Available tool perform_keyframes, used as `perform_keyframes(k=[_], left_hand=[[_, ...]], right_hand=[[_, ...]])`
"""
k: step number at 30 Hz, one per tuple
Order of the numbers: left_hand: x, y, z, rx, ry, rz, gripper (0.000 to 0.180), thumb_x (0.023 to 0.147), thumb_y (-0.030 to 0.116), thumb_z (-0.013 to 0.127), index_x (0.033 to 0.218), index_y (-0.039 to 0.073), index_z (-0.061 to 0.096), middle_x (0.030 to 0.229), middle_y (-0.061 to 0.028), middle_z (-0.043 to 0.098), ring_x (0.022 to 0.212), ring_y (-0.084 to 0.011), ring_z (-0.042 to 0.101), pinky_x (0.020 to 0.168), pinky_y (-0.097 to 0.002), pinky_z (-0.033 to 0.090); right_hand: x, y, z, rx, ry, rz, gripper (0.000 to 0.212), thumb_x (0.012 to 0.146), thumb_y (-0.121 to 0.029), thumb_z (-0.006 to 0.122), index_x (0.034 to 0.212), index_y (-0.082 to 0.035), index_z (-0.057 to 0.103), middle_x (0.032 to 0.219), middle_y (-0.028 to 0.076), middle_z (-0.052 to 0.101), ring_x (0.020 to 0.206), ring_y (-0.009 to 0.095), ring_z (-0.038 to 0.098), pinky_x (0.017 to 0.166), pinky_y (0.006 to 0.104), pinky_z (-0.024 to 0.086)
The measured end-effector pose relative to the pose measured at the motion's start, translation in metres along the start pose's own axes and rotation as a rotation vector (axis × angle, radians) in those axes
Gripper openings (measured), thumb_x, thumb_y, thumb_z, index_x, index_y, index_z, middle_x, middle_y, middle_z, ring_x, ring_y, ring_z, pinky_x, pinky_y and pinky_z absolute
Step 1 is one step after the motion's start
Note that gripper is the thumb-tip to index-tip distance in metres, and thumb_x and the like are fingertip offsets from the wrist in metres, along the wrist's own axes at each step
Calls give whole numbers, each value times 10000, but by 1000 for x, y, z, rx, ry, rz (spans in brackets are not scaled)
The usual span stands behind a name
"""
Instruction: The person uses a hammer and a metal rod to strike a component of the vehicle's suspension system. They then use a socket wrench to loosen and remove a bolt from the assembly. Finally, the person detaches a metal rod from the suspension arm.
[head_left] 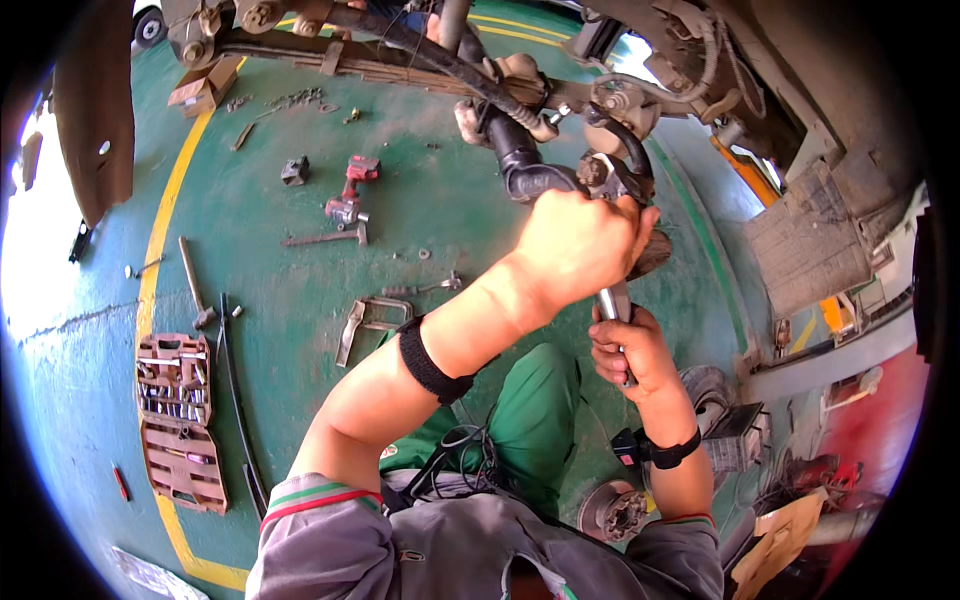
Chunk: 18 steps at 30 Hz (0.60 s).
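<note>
My right hand is wrapped round the silver metal handle of a wrench-like tool, which stands nearly upright. Just above it, my left hand is closed at the tool's upper end, beside a dark steering-type joint with a large bolt. My own knuckles hide what the left fingers grip. A thick black rod runs from this joint up and away under the vehicle. Beside that rod show what look like a co-worker's pale gloved hands.
Rusty vehicle frame parts span the top. On the green floor lie a red impact wrench, a hammer, a ratchet, a C-shaped clamp, a long-handled hammer and an opened brown socket case. A hub-like part sits near my right elbow.
</note>
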<state>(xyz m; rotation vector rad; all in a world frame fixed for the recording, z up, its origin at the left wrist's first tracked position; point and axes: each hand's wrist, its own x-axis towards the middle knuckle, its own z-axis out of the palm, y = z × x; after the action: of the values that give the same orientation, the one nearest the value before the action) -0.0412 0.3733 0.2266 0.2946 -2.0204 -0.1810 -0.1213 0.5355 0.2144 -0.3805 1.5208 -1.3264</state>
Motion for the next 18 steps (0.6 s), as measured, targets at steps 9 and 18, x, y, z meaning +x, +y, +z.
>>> perform_keyframes(k=[9, 18], left_hand=[[-5, 4, 2, -18, 31, -51, 376, 962, 306, 592, 652, 97, 544, 459, -59, 553, 388, -223, 576, 388, -347, 436], [-5, 7, 4, -3, 25, -74, 373, 961, 314, 594, 660, 99, 542, 471, -56, 565, 395, -219, 584, 389, -345, 439]], right_hand=[[-1, -5, 10, -138, 85, -13, 120, 821, -6, 617, 835, -54, 508, 584, -8, 425, 368, 84, 393, 328, 261, 299], [-2, -6, 10, -181, 89, -30, 133, 821, -24, 625, 812, -54, 496, 585, 2, 437, 376, 89, 410, 330, 264, 304]])
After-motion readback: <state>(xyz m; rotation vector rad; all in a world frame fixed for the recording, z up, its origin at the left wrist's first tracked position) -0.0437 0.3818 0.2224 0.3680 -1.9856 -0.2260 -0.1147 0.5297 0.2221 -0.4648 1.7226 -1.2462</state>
